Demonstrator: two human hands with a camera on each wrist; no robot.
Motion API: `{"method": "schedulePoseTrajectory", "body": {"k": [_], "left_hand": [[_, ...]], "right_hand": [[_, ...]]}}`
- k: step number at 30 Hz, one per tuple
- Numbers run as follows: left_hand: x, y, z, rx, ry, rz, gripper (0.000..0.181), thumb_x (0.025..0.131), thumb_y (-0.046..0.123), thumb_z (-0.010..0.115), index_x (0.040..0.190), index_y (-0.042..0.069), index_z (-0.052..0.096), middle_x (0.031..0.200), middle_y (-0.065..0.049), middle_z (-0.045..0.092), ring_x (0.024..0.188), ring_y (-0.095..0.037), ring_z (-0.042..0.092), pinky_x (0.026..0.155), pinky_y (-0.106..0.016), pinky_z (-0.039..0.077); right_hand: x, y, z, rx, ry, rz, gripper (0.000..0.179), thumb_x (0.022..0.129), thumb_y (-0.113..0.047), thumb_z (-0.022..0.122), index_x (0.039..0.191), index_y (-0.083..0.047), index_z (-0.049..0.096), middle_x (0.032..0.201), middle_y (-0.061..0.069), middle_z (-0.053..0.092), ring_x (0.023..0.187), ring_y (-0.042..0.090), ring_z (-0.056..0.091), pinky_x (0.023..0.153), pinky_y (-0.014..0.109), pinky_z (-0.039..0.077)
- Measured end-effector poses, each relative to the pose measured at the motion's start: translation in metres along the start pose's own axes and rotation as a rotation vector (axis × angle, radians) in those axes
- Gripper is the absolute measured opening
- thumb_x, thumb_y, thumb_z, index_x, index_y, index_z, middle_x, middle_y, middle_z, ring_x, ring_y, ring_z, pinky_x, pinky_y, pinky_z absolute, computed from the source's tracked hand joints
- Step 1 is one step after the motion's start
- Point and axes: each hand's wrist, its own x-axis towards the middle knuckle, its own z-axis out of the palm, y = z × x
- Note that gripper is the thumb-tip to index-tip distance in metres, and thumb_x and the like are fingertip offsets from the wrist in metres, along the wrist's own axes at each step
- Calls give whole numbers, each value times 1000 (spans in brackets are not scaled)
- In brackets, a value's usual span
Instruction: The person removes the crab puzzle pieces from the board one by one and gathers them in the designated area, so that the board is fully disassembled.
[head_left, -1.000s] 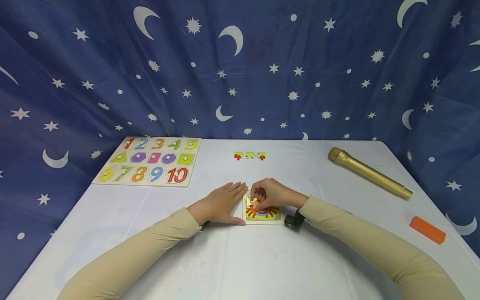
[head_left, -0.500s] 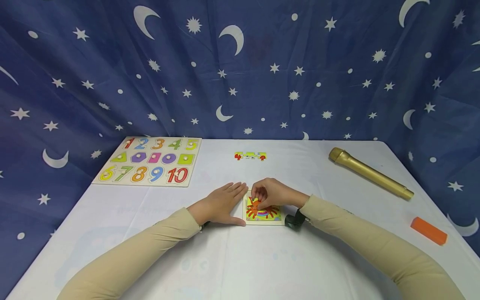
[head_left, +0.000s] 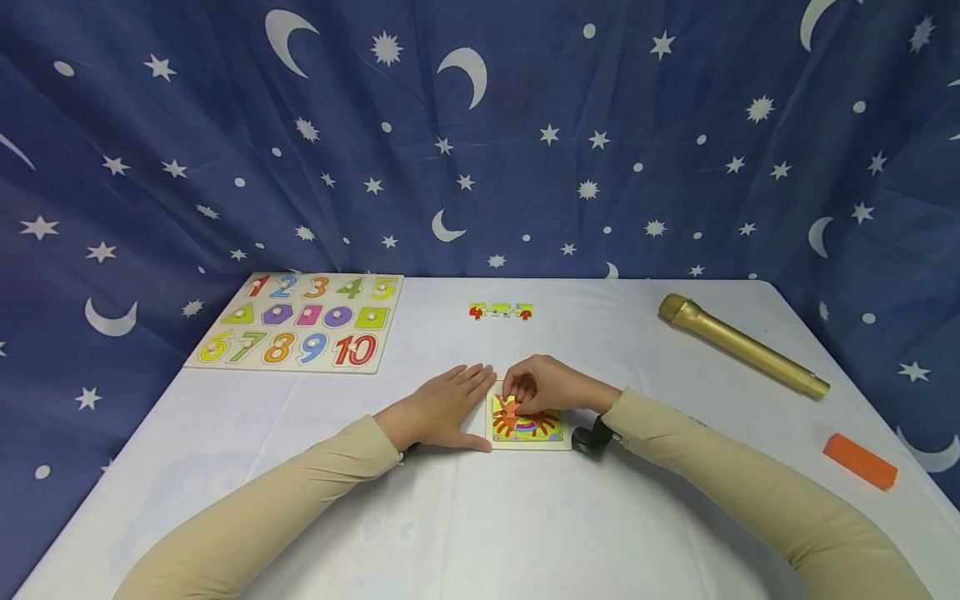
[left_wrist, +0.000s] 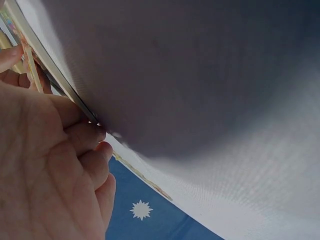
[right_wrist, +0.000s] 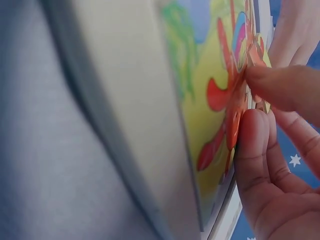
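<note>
A small square jigsaw puzzle (head_left: 527, 446) with a pale wooden rim and a red-orange crab picture lies at the table's middle. My left hand (head_left: 442, 410) lies flat on the table with fingers extended, the fingertips and thumb at the puzzle's left edge. Over the picture's upper part, my right hand (head_left: 555, 387) pinches a puzzle piece between thumb and fingers. That orange and yellow puzzle piece (right_wrist: 257, 55) shows tilted against the board in the right wrist view. The right hand hides the puzzle's upper right corner in the head view.
Several loose puzzle pieces (head_left: 501, 312) lie together behind the puzzle. A number-and-shape board (head_left: 300, 323) is at the back left. To the right are a gold microphone (head_left: 742, 346) and an orange block (head_left: 860, 462). A starry blue curtain (head_left: 525, 150) hangs behind the white table.
The pinched puzzle piece has turned and shifted slightly over the crab picture under the right fingertips. The left hand has stayed in place.
</note>
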Motion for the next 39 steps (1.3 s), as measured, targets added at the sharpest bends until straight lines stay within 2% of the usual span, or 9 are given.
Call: {"method": "schedulePoseTrajectory", "body": {"k": [11, 19, 26, 35, 39], "left_hand": [[1, -1, 0, 6, -10, -9, 102, 80, 75, 46, 150, 5, 18, 158, -8, 20, 146, -22, 18, 120, -36, 17], [0, -2, 1, -48, -51, -39, 104, 81, 75, 45, 151, 7, 11, 159, -7, 12, 147, -21, 14, 120, -36, 18], [-2, -1, 0, -83, -51, -47, 104, 81, 73, 47, 151, 3, 13, 159, -11, 13, 147, -23, 15, 120, -38, 20], [-6, 8, 2, -85, -35, -103, 98, 84, 72, 43, 151, 6, 16, 159, -8, 14, 147, -23, 14, 120, -39, 17], [-8, 14, 0, -83, -33, -129, 96, 85, 70, 43, 151, 6, 16, 159, -8, 15, 147, -22, 14, 121, -39, 15]], "right_hand": [[-1, 0, -2, 15, -15, 3, 18, 77, -6, 74, 94, -5, 68, 77, 2, 65, 64, 6, 54, 62, 15, 51], [1, 3, -2, 23, -15, -9, 18, 77, -5, 73, 95, -5, 69, 80, 2, 67, 65, 5, 55, 64, 16, 52], [-2, 1, -2, 42, 3, -20, 20, 78, -6, 74, 97, -3, 69, 82, 4, 68, 68, 5, 56, 66, 16, 53], [-11, 0, -19, 82, 80, 15, 22, 78, -4, 73, 99, -2, 69, 85, 7, 69, 75, 10, 58, 75, 20, 56], [-7, 6, -31, 69, 130, 16, 21, 79, -3, 72, 99, -2, 69, 86, 8, 69, 76, 11, 59, 76, 22, 56]]}}
